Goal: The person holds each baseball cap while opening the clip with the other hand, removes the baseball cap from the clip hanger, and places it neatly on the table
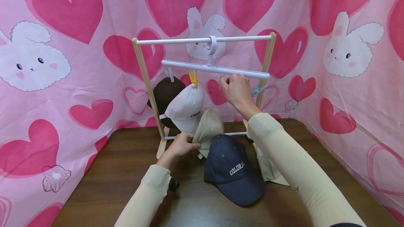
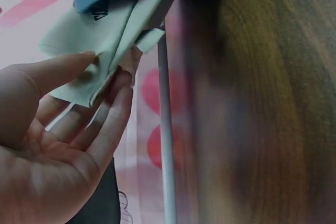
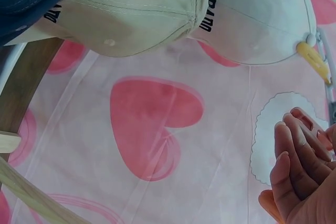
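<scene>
My left hand (image 1: 182,144) pinches the edge of a beige cap (image 1: 209,129); the left wrist view shows my thumb on one side of its fabric (image 2: 86,85) and fingers behind. Up at the white hanger (image 1: 217,69), my right hand (image 1: 236,90) pinches a pinkish clip (image 3: 314,129), mostly hidden by the fingers. A white cap (image 1: 186,106) hangs from a yellow clip (image 1: 193,78). Behind it, a dark brown cap (image 1: 167,92) hangs from a grey clip (image 1: 169,74). A navy cap (image 1: 227,167) stands in front of the beige one.
The hanger hooks over the top rod (image 1: 246,39) of a wooden-sided rack (image 1: 143,76). A teal clip (image 1: 259,88) and an orange clip (image 3: 269,205) hang near my right hand. Another beige cap (image 1: 268,167) lies on the brown table (image 1: 104,171), partly behind my right forearm.
</scene>
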